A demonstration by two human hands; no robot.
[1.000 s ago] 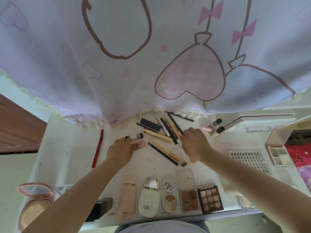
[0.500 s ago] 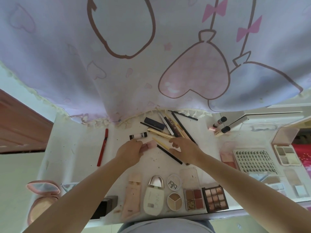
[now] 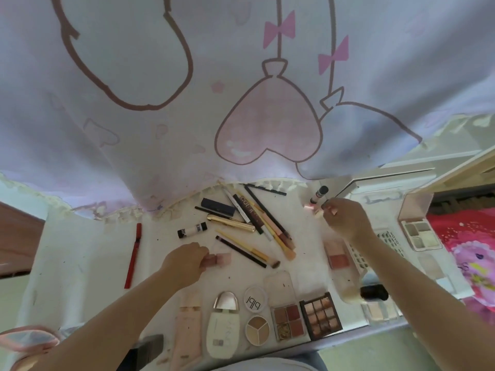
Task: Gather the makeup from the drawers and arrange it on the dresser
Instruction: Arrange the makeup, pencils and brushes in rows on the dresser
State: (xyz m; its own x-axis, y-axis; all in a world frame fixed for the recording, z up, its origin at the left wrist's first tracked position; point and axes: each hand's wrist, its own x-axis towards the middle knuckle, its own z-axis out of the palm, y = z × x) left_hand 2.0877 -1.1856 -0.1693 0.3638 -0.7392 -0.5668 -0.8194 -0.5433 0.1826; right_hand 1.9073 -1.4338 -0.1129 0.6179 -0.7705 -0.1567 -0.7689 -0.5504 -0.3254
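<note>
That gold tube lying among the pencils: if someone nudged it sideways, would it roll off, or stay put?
The gold tube looks round and glossy, so a sideways nudge would probably set it rolling, and it may feel slippery. It likely would not travel far: pencils lie crossed right at its end, and the dresser top seems flat. Being short and metallic-looking, it should stay stiff.

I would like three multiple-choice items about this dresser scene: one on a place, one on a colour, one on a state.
1. Where does the red pencil lie?
A. left of the left hand
B. beside the nine-pan palette
C. under the right hand

2. What colour is the small block that the left hand holds?
A. green
B. pink
C. black

3. How is the four-pan palette?
A. lid open
B. lid shut
C. upside down

Key: 1 A, it lies alone at the far left; 2 B, the block looks pink; 3 A, its pans show.
</note>
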